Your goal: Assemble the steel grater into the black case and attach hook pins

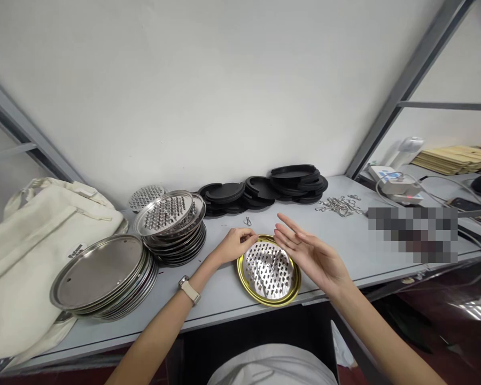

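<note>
A round plate with a gold rim [242, 275] lies near the table's front edge. Inside it rests a shiny grater disc [270, 270] with rows of raised holes. My left hand [237, 243] has its fingers curled together over the plate's upper left rim; their tips are partly hidden. On the other side, my right hand [310, 251] is open above the right rim, fingers stretched out and holding nothing. Just behind the plate lies a small metal clip [247, 221].
Grater discs [166, 213] top a stack left of the plate, beside stacked metal plates [100, 272] and a cream bag [36, 256]. Black round rings [224, 192] are piled along the wall. Loose metal clips [340, 205] lie at the right, near cables and a white device [395, 179].
</note>
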A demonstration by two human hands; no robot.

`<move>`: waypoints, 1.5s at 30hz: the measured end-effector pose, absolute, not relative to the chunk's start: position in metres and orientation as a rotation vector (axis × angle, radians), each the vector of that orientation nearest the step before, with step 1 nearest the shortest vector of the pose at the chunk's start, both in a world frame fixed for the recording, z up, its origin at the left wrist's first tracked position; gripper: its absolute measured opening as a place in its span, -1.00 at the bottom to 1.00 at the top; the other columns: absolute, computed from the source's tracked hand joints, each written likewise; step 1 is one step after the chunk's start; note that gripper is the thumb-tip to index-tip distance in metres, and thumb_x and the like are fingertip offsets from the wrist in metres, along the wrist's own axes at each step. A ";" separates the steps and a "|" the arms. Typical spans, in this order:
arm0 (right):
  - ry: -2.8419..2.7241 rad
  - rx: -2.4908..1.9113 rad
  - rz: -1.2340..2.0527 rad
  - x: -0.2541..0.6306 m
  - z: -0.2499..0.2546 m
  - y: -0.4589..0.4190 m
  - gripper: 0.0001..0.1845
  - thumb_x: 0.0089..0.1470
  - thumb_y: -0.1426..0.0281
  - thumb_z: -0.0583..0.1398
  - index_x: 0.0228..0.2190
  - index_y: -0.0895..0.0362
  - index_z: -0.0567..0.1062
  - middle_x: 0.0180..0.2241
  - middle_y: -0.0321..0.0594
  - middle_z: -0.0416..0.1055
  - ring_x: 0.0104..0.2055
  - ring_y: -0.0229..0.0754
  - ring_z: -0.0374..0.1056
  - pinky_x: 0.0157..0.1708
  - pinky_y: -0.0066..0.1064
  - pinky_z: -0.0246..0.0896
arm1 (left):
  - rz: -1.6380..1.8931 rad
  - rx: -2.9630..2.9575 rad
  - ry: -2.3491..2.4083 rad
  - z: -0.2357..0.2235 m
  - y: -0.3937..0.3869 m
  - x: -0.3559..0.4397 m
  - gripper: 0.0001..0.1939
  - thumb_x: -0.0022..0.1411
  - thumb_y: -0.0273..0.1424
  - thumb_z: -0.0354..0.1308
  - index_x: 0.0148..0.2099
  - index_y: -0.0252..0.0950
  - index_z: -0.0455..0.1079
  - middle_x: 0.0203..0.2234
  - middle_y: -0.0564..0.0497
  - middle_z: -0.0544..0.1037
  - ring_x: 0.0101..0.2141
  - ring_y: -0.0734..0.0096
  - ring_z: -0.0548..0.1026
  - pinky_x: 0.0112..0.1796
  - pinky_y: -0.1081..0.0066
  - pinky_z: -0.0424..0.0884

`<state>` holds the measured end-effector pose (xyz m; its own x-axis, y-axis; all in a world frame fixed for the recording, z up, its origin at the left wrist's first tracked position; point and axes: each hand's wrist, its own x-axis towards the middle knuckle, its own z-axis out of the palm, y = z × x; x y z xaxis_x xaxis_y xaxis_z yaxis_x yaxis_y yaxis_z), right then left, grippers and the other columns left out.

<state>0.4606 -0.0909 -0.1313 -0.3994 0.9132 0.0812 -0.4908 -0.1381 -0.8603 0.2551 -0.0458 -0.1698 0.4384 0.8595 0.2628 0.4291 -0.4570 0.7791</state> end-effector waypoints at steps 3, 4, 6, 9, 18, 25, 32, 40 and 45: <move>-1.124 -0.562 1.750 0.456 -0.124 -0.104 -0.56 0.11 0.35 0.02 0.05 0.07 0.31 0.00 -0.18 0.38 0.13 -0.10 0.21 0.17 -0.10 0.07 | 0.885 2.062 1.073 -0.171 -0.045 0.255 -0.69 0.26 -0.28 -0.03 -0.38 -0.36 0.41 -0.55 0.04 0.42 -0.48 0.46 0.31 -0.43 0.48 0.21; -1.147 -0.546 1.756 0.454 -0.122 -0.108 -0.56 0.11 0.35 0.01 0.04 0.07 0.32 -0.01 -0.17 0.40 0.11 -0.09 0.23 0.16 -0.09 0.09 | 0.887 2.057 1.072 -0.172 -0.045 0.255 -0.69 0.25 -0.28 -0.03 -0.39 -0.36 0.41 -0.55 0.04 0.43 -0.48 0.46 0.32 -0.43 0.48 0.22; -1.174 -0.509 1.782 0.451 -0.116 -0.118 -0.56 0.09 0.36 0.02 0.03 0.07 0.33 -0.05 -0.17 0.43 0.09 -0.08 0.27 0.13 -0.09 0.13 | 0.887 2.042 1.070 -0.172 -0.045 0.254 -0.70 0.25 -0.29 -0.03 -0.37 -0.36 0.42 -0.54 0.04 0.44 -0.47 0.45 0.33 -0.41 0.48 0.23; -1.220 -0.495 1.816 0.449 -0.109 -0.131 -0.54 0.10 0.33 0.02 0.05 0.07 0.32 -0.10 -0.13 0.47 0.02 -0.06 0.34 0.06 -0.08 0.23 | 0.881 2.038 1.064 -0.173 -0.045 0.254 -0.70 0.25 -0.29 -0.04 -0.35 -0.36 0.42 -0.52 0.03 0.45 -0.46 0.44 0.34 -0.41 0.47 0.23; -1.203 -0.516 1.916 0.452 -0.108 -0.153 -0.49 0.08 0.26 0.10 0.07 0.07 0.30 -0.20 -0.11 0.52 -0.15 -0.05 0.46 -0.11 -0.10 0.35 | 0.885 2.028 1.046 -0.174 -0.045 0.255 -0.72 0.24 -0.31 -0.03 -0.39 -0.36 0.40 -0.51 0.05 0.45 -0.46 0.48 0.33 -0.41 0.49 0.23; -0.903 -0.415 2.195 0.450 -0.099 -0.158 -0.51 0.09 0.38 0.09 0.08 0.04 0.26 -0.18 -0.25 0.51 -0.08 -0.19 0.41 0.08 -0.22 0.18 | 0.861 2.018 1.059 -0.172 -0.046 0.255 -0.70 0.24 -0.29 -0.05 -0.38 -0.35 0.40 -0.50 0.05 0.45 -0.45 0.46 0.34 -0.40 0.48 0.24; -0.708 -0.215 2.299 0.448 -0.095 -0.159 -0.56 0.11 0.47 0.07 0.05 0.07 0.32 -0.22 -0.31 0.54 -0.10 -0.27 0.42 0.05 -0.35 0.20 | 0.856 2.021 1.058 -0.172 -0.046 0.255 -0.70 0.24 -0.29 -0.05 -0.37 -0.35 0.40 -0.49 0.04 0.46 -0.44 0.45 0.34 -0.39 0.46 0.24; -0.721 -0.188 2.292 0.447 -0.096 -0.159 -0.57 0.12 0.45 0.09 0.05 0.04 0.33 -0.22 -0.33 0.53 -0.11 -0.29 0.42 0.04 -0.37 0.20 | 0.860 2.015 1.049 -0.174 -0.046 0.255 -0.71 0.25 -0.30 -0.05 -0.37 -0.35 0.40 -0.48 0.04 0.46 -0.44 0.46 0.35 -0.39 0.48 0.24; -0.779 -0.334 2.178 0.446 -0.101 -0.155 -0.55 0.04 0.37 0.20 0.01 0.01 0.37 -0.30 -0.32 0.53 -0.16 -0.25 0.43 0.03 -0.32 0.22 | 0.852 2.047 1.054 -0.174 -0.045 0.255 -0.71 0.25 -0.31 -0.04 -0.35 -0.35 0.41 -0.49 0.04 0.46 -0.43 0.46 0.35 -0.38 0.48 0.24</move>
